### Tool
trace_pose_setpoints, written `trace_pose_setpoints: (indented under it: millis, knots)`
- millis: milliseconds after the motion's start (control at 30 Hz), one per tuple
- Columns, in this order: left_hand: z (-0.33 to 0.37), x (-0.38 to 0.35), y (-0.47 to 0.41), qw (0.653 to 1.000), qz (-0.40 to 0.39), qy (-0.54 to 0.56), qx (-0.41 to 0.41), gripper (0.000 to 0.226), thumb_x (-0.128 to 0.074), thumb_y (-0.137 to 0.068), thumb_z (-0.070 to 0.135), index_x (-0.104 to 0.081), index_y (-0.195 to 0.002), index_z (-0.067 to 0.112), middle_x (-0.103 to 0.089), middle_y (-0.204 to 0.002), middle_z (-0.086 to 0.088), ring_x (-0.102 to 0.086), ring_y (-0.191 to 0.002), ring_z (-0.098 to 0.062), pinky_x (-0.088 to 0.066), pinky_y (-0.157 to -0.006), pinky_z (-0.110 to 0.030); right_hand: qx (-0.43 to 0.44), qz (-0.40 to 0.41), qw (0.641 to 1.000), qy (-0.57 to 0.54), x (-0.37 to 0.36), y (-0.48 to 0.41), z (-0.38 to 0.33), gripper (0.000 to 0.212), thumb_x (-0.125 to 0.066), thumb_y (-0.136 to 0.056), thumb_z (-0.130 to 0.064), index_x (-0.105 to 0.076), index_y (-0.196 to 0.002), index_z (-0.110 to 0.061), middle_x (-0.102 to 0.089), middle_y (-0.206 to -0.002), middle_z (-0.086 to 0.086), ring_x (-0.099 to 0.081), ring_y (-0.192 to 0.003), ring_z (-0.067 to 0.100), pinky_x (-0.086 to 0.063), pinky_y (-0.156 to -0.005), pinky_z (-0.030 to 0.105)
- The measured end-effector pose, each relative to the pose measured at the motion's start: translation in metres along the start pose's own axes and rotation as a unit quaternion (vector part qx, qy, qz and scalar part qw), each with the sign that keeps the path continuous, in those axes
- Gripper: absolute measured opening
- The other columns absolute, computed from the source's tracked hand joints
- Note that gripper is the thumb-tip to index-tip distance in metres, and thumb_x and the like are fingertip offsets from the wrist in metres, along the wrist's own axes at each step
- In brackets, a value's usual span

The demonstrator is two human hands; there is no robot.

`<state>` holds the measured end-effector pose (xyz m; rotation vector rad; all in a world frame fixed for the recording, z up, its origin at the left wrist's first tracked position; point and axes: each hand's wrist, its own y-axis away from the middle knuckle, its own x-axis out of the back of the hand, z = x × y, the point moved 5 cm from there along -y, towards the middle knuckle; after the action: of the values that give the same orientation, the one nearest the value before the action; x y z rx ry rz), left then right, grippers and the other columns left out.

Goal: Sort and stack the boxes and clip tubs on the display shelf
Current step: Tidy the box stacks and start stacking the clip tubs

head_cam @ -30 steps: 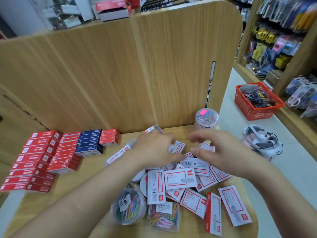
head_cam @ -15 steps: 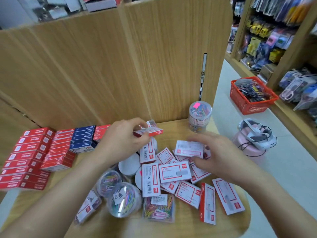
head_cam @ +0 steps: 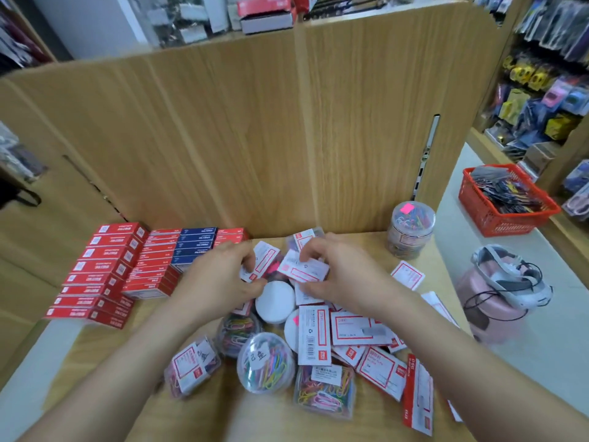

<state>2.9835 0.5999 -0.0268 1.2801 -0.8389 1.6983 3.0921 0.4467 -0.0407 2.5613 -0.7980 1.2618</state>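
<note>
A heap of small white-and-red boxes (head_cam: 357, 330) lies on the wooden shelf (head_cam: 271, 419), mixed with clear tubs of coloured paper clips (head_cam: 266, 365). My left hand (head_cam: 216, 279) pinches a white-and-red box (head_cam: 263, 261) above the heap. My right hand (head_cam: 338, 272) grips another white-and-red box (head_cam: 302, 271) right beside it. Both hands meet over the back of the pile. Neat rows of red boxes (head_cam: 102, 269) and blue boxes (head_cam: 194, 244) stand stacked at the left.
A tall clear tub of clips (head_cam: 411, 229) stands at the back right by the wooden panel (head_cam: 255, 138). A red basket (head_cam: 506, 199) and a pink stool with a headset (head_cam: 500, 291) sit to the right, off the shelf.
My left hand has come back from the left with its box to the middle. My right hand has moved up and left with a box to meet it.
</note>
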Motion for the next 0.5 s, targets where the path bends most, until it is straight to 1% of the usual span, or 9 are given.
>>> trace_pose_setpoints:
  millis: [67, 167, 233, 300, 367, 400, 433, 500]
  knots:
    - [-0.003, 0.001, 0.001, 1.0, -0.007, 0.0, 0.016, 0.031, -0.072, -0.074, 0.043, -0.046, -0.076, 0.027, -0.053, -0.087, 0.008, -0.049, -0.077, -0.015, -0.034, -0.062, -0.032, -0.01, -0.006, 1.0, 0.021, -0.005, -0.002, -0.003, 0.038, -0.076, -0.073, -0.038, -0.057, -0.104, -0.029, -0.042, -0.101, -0.01, -0.055, -0.095, 0.016, -0.04, -0.075, 0.03]
    - [-0.006, 0.004, 0.001, 0.999, -0.025, 0.001, 0.03, 0.032, -0.074, -0.073, 0.041, -0.046, -0.077, 0.027, -0.054, -0.092, 0.006, -0.049, -0.078, -0.016, -0.031, -0.061, -0.032, -0.017, -0.024, 0.997, 0.07, -0.007, -0.005, -0.011, 0.045, -0.077, -0.072, -0.043, -0.052, -0.107, -0.027, -0.04, -0.104, -0.007, -0.053, -0.097, 0.019, -0.035, -0.071, 0.03]
    - [-0.006, 0.005, 0.001, 0.999, -0.039, 0.003, 0.037, 0.032, -0.075, -0.072, 0.04, -0.046, -0.079, 0.029, -0.054, -0.095, 0.007, -0.05, -0.081, -0.016, -0.032, -0.062, -0.032, -0.004, -0.035, 0.996, 0.086, -0.01, -0.008, -0.018, 0.047, -0.077, -0.073, -0.041, -0.052, -0.109, -0.025, -0.04, -0.105, -0.006, -0.053, -0.101, 0.021, -0.034, -0.071, 0.029]
    - [-0.007, 0.006, 0.001, 0.998, -0.049, -0.007, 0.046, 0.033, -0.075, -0.071, 0.041, -0.047, -0.085, 0.031, -0.053, -0.097, 0.008, -0.051, -0.084, -0.016, -0.034, -0.065, -0.031, 0.012, -0.041, 0.996, 0.076, -0.015, -0.011, -0.025, 0.045, -0.077, -0.074, -0.036, -0.054, -0.111, -0.024, -0.045, -0.112, -0.003, -0.052, -0.105, 0.02, -0.033, -0.074, 0.026]
    - [-0.008, 0.008, 0.002, 0.997, -0.052, -0.016, 0.05, 0.036, -0.073, -0.072, 0.04, -0.048, -0.096, 0.032, -0.049, -0.098, 0.009, -0.051, -0.087, -0.016, -0.036, -0.068, -0.031, 0.026, -0.045, 0.997, 0.055, -0.022, -0.014, -0.029, 0.044, -0.077, -0.074, -0.033, -0.056, -0.111, -0.023, -0.048, -0.117, -0.001, -0.053, -0.106, 0.02, -0.038, -0.081, 0.026]
    - [-0.008, 0.009, 0.003, 0.997, -0.055, -0.015, 0.049, 0.04, -0.073, -0.073, 0.039, -0.048, -0.104, 0.033, -0.047, -0.1, 0.008, -0.052, -0.089, -0.017, -0.038, -0.069, -0.031, 0.033, -0.05, 0.997, 0.045, -0.024, -0.016, -0.031, 0.043, -0.078, -0.074, -0.032, -0.056, -0.11, -0.024, -0.049, -0.116, -0.001, -0.053, -0.106, 0.021, -0.042, -0.085, 0.03]
    - [-0.009, 0.009, 0.004, 0.997, -0.063, -0.012, 0.045, 0.046, -0.072, -0.074, 0.038, -0.047, -0.113, 0.035, -0.047, -0.103, 0.006, -0.053, -0.092, -0.018, -0.04, -0.071, -0.032, 0.038, -0.057, 0.997, 0.034, -0.027, -0.017, -0.032, 0.044, -0.078, -0.073, -0.031, -0.056, -0.11, -0.024, -0.05, -0.114, 0.0, -0.053, -0.105, 0.02, -0.043, -0.088, 0.033]
    - [-0.011, 0.006, 0.007, 0.995, -0.09, -0.005, 0.038, 0.064, -0.069, -0.077, 0.036, -0.037, -0.132, 0.046, -0.046, -0.11, 0.003, -0.055, -0.1, -0.02, -0.042, -0.075, -0.032, 0.045, -0.072, 0.996, 0.006, -0.028, -0.017, -0.033, 0.049, -0.08, -0.072, -0.031, -0.056, -0.114, -0.024, -0.05, -0.112, -0.001, -0.053, -0.104, 0.018, -0.044, -0.089, 0.033]
